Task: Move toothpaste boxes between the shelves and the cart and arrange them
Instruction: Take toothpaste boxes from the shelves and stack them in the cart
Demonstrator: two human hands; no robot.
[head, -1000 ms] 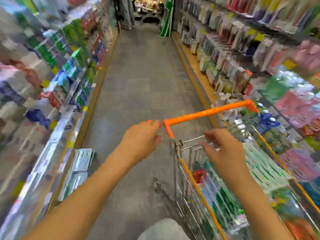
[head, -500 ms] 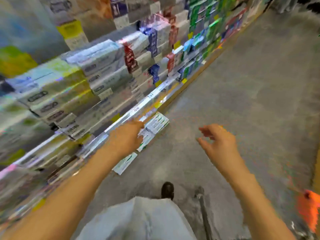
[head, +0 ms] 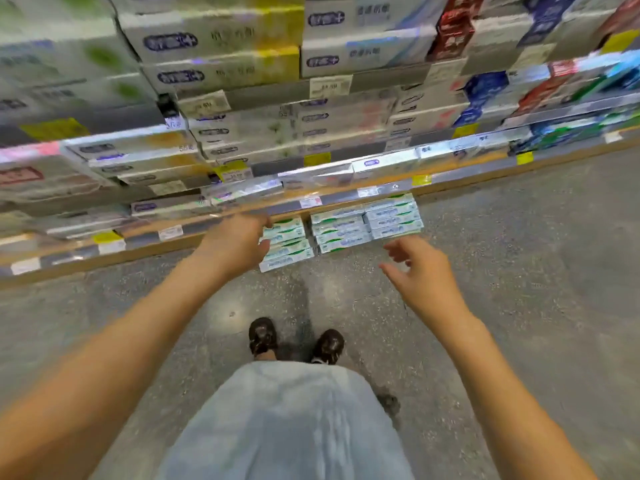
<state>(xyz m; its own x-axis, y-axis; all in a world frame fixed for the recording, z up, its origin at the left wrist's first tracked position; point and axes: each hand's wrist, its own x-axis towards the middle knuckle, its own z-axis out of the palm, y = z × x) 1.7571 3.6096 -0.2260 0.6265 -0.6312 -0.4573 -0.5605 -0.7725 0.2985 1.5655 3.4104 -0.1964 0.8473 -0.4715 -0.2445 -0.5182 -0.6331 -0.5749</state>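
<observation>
White-and-green toothpaste boxes (head: 341,228) lie in three low stacks on the grey floor against the base of the shelves. My left hand (head: 235,239) hangs over the left stack, fingers loosely curled, holding nothing. My right hand (head: 420,271) hovers just in front of and to the right of the stacks, fingers spread and relaxed, empty. Neither hand touches a box. The shelves (head: 311,199) above are packed with more toothpaste boxes (head: 221,39), blurred by motion. The cart is out of view.
My two dark shoes (head: 294,341) stand on the floor about a step back from the stacks, with my light skirt (head: 287,420) below. The bottom shelf's edge with price tags (head: 310,201) overhangs the floor boxes. Grey floor stretches to the right.
I have turned from the cart to face the shelves squarely. Both hands left the orange cart handle and moved toward the boxes on the floor. The cart has gone out of view.
</observation>
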